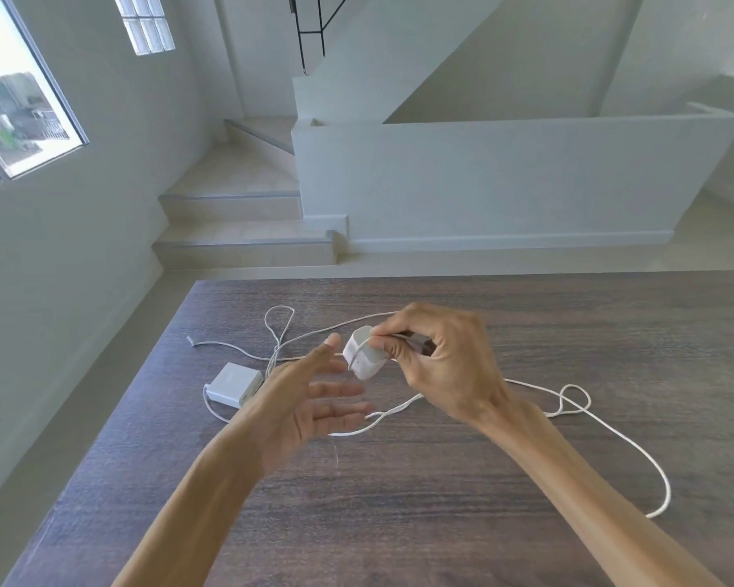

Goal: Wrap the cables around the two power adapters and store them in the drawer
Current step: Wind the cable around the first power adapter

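Note:
My right hand (437, 366) grips a small white power adapter (363, 358) above the dark wooden table (399, 523), with a turn of its white cable across the adapter's face. Just left of the adapter, my left hand (310, 400) is open, palm up, fingers spread. The adapter's long white cable (636, 451) trails right in loose loops over the table. A second, flat white adapter (234, 385) lies on the table to the left, partly behind my left hand. Its thin cable (278, 328) loops beyond it. No drawer is in view.
The table's far edge and left edge lie close to the flat adapter. Beyond the table are a pale tiled floor, steps going up on the left (242, 230) and a low white wall (505, 180). A window (13, 112) is at the far left.

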